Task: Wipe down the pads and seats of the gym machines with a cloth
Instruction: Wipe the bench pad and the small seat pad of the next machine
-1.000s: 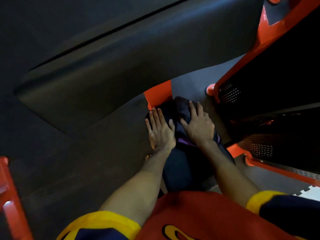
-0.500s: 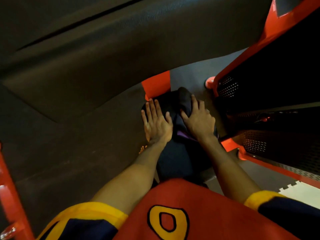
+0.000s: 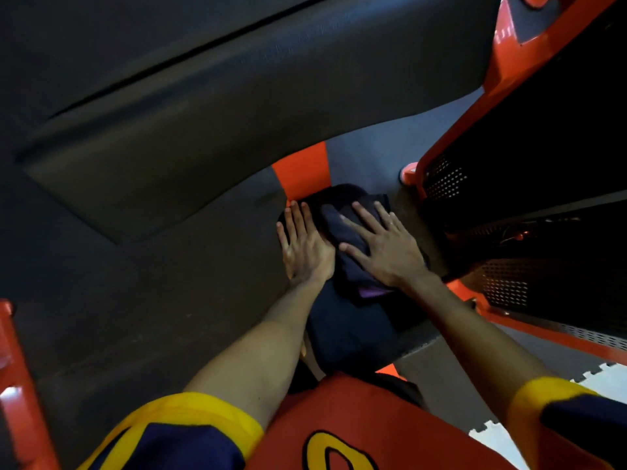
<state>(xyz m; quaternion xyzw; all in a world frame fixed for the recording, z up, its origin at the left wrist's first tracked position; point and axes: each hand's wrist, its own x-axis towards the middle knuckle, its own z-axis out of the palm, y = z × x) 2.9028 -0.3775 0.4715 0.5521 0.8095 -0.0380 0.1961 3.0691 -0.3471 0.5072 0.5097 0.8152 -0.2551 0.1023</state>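
A dark cloth [image 3: 342, 228] with a purple edge lies bunched on a small dark pad [image 3: 349, 327] below me. My left hand [image 3: 303, 245] lies flat with straight fingers on the pad's left side, touching the cloth's edge. My right hand [image 3: 386, 249] presses flat on top of the cloth, fingers spread. A long black upholstered pad [image 3: 203, 130] stretches across the upper left of the view.
An orange machine frame [image 3: 475, 106] with black perforated panels [image 3: 505, 286] stands close on the right. An orange bracket [image 3: 303, 171] sits just beyond the cloth. Another orange frame part [image 3: 17, 385] is at the lower left. Grey floor and white mat tiles [image 3: 600, 381] show at lower right.
Both hands stay flat on the cloth and pad. The right hand has spread its fingers wider and shifted slightly over the cloth; the view has swayed a little.
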